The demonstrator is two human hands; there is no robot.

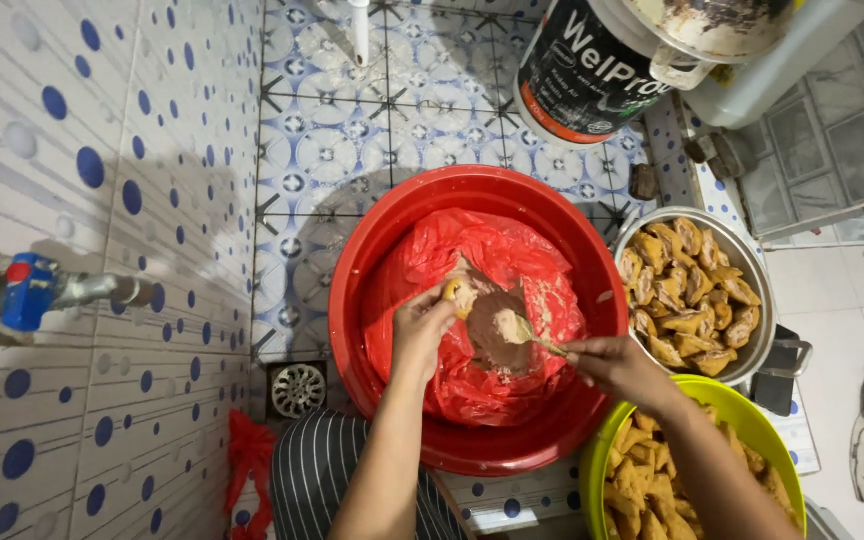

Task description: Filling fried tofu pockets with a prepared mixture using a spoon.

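The left hand (pixel 420 325) reaches into the red basin (pixel 352 300) with its fingers curled shut around a small golden-brown piece of fried tofu (pixel 455 293), held just above the paste. The right hand (pixel 612 365) comes in from the other side, fingers pinched closed on the handle of a spoon (pixel 527 333), whose bowl rests on the pale brownish filling paste (pixel 502 335). That paste lies in a red plastic bag (pixel 472 250) lining the basin. Both forearms stretch forward from the bottom edge, the right one passing over a yellow-green basin (pixel 752 410) filled with more tofu pieces.

The basins stand on a tiled floor (pixel 332 150) patterned in blue and white circles, with a round metal drain (pixel 298 389) at the foot of the wall. The wall on the left is white tile with blue dots and carries a tap (pixel 62 292). Beside the red basin, on the right, a metal pot (pixel 764 290) holds stuffed tofu pieces. A dark bucket (pixel 587 70) stands beyond it, near the top.
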